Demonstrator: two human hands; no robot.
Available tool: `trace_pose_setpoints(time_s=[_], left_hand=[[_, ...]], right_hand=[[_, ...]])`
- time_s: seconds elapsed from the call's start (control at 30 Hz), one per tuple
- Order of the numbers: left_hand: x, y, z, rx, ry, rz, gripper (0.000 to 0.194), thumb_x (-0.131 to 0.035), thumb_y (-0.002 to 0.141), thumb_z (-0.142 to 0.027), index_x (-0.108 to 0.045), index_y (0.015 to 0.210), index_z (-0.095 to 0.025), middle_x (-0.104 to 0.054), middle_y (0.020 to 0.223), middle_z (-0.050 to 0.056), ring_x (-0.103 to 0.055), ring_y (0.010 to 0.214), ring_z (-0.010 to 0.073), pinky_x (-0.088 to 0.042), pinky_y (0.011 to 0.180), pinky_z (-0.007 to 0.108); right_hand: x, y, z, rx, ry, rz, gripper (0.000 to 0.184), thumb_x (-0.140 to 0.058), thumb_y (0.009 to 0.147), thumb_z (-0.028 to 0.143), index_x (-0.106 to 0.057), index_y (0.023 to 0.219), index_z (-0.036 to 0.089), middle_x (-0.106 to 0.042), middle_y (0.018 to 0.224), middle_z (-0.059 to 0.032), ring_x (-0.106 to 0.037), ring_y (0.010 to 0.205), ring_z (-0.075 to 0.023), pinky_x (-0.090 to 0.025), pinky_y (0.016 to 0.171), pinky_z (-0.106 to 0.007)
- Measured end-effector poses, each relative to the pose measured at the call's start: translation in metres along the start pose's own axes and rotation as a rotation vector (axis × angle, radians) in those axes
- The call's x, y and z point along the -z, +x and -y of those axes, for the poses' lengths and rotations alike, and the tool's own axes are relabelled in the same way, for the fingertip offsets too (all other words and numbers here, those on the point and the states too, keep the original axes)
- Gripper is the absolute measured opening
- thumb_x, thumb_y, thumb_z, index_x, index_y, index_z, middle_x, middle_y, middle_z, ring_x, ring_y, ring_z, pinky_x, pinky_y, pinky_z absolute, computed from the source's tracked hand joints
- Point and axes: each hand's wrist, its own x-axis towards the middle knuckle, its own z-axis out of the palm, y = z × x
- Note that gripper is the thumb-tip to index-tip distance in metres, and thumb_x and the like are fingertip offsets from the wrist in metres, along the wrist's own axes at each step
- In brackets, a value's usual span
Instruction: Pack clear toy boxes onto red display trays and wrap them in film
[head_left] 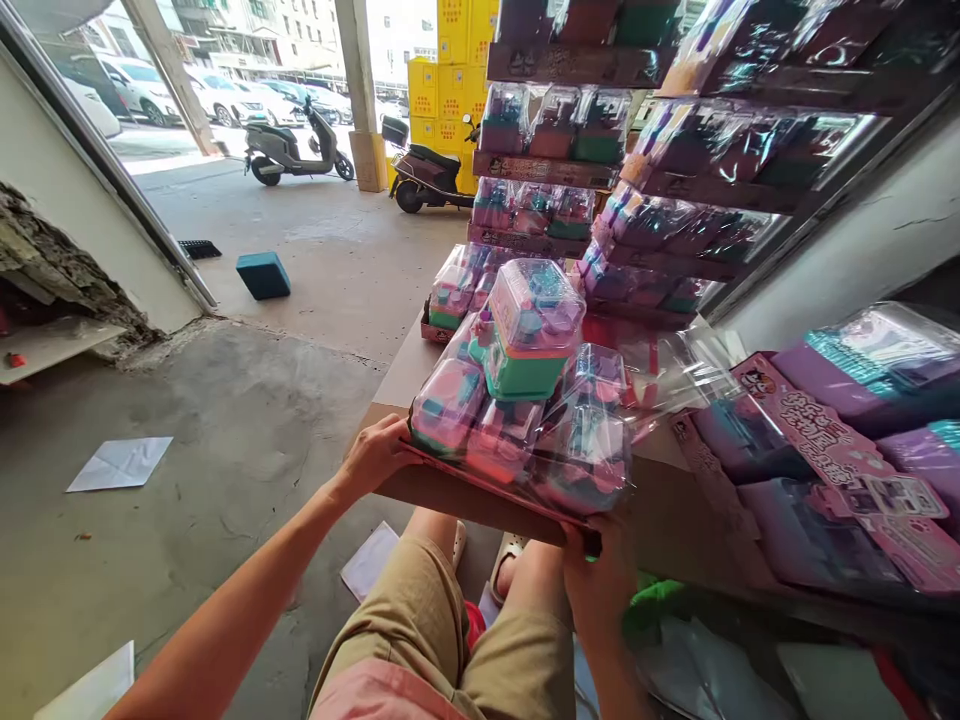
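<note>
In front of me is a cardboard display tray (487, 480) of several small clear-lidded toy cases (448, 395) under loose clear plastic film (686, 375). My left hand (381, 452) is closed round the tray's near left corner. My right hand (600, 565) grips the near right corner, thumb on the film and edge; its other fingers are mostly hidden. One more toy case (536, 330), with a pink-tinted clear lid and a mint green base, rests on top of the others. The tray is on a brown cardboard-covered table (397, 375) above my knees.
Wrapped trays stand in tall stacks (551, 165) beyond the table. At right, a pink printed carton (847, 450) holds purple cases. Scooters (300, 140), yellow boxes (450, 90) and a blue block (262, 275) are further off. Paper sheets (120, 463) lie on the floor.
</note>
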Motion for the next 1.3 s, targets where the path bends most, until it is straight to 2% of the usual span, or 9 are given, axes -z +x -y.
trace_pose_setpoints(time_s=[0.17,0.33,0.47,0.77,0.93,1.0,1.1,1.2,1.3], left_hand=[[0.011,0.002,0.007,-0.078,-0.033,0.116,0.015,-0.056,0.083,-0.03,-0.06,0.073,-0.019,-0.058,0.077,-0.001,-0.056,0.069,0.0111,-0.042,0.068,0.02],[0.007,-0.001,-0.001,0.004,0.073,0.122,0.014,-0.059,0.079,-0.035,-0.059,0.079,-0.02,-0.058,0.081,-0.001,-0.057,0.072,0.0133,-0.042,0.068,0.022],[0.002,-0.002,-0.006,0.054,0.096,0.068,0.016,-0.064,0.076,-0.037,-0.06,0.076,-0.021,-0.058,0.076,-0.002,-0.057,0.069,0.013,-0.042,0.066,0.022],[0.025,0.009,0.001,-0.114,-0.073,0.204,0.017,-0.052,0.085,-0.028,-0.067,0.081,-0.021,-0.068,0.086,0.002,-0.061,0.077,0.0139,-0.045,0.072,0.021],[0.043,-0.007,0.002,-0.073,-0.097,0.268,0.015,-0.057,0.084,-0.028,-0.068,0.075,-0.021,-0.067,0.082,-0.001,-0.061,0.076,0.0121,-0.043,0.07,0.018],[0.046,-0.015,0.001,-0.047,-0.083,0.273,0.015,-0.058,0.084,-0.027,-0.067,0.074,-0.02,-0.066,0.08,-0.001,-0.06,0.073,0.0112,-0.043,0.069,0.017],[0.045,-0.024,-0.004,-0.014,-0.042,0.218,0.012,-0.06,0.081,-0.024,-0.067,0.074,-0.019,-0.063,0.077,-0.001,-0.059,0.07,0.0107,-0.042,0.065,0.017],[0.034,-0.03,-0.013,0.028,0.015,0.142,0.008,-0.066,0.078,-0.025,-0.068,0.074,-0.019,-0.062,0.075,-0.001,-0.058,0.067,0.0106,-0.042,0.063,0.017],[0.019,-0.032,-0.014,0.074,0.07,0.123,0.015,-0.074,0.071,-0.032,-0.068,0.072,-0.019,-0.06,0.071,-0.002,-0.058,0.065,0.0103,-0.042,0.06,0.017]], right_hand=[[0.007,0.004,-0.011,0.115,0.04,0.056,0.023,-0.042,0.093,0.038,-0.055,0.091,0.019,-0.061,0.092,-0.0076,-0.059,0.084,-0.0196,-0.047,0.069,-0.031],[0.002,0.006,-0.005,0.069,0.011,0.06,0.043,-0.05,0.082,0.06,-0.051,0.09,0.018,-0.057,0.088,-0.009,-0.057,0.082,-0.0233,-0.047,0.067,-0.035],[0.002,0.009,-0.007,0.089,-0.015,0.071,0.033,-0.042,0.09,0.051,-0.051,0.085,0.019,-0.058,0.084,-0.0074,-0.058,0.076,-0.0217,-0.046,0.06,-0.032],[0.01,-0.005,-0.015,0.229,-0.007,0.09,0.026,-0.036,0.094,0.038,-0.056,0.094,0.021,-0.065,0.087,-0.0077,-0.064,0.073,-0.0214,-0.048,0.059,-0.031],[0.016,-0.022,-0.016,0.035,0.235,0.14,0.028,-0.04,0.091,0.044,-0.057,0.1,0.023,-0.063,0.094,-0.0097,-0.062,0.084,-0.0246,-0.049,0.069,-0.036],[0.024,0.0,-0.016,-0.12,0.304,0.101,0.038,-0.044,0.087,0.053,-0.055,0.102,0.02,-0.062,0.097,-0.0111,-0.061,0.088,-0.0268,-0.048,0.074,-0.04],[0.038,0.072,0.005,-0.221,0.358,0.051,0.058,-0.049,0.076,0.068,-0.054,0.102,0.016,-0.062,0.093,-0.0136,-0.061,0.083,-0.029,-0.048,0.072,-0.044],[0.039,0.151,0.055,-0.106,0.446,0.085,0.087,-0.058,0.061,0.076,-0.047,0.121,0.014,-0.057,0.111,-0.0203,-0.06,0.092,-0.034,-0.048,0.071,-0.048],[0.012,0.187,0.104,0.019,0.499,0.132,0.112,-0.064,0.052,0.078,-0.03,0.14,0.019,-0.039,0.137,-0.0229,-0.055,0.105,-0.0375,-0.046,0.074,-0.052]])
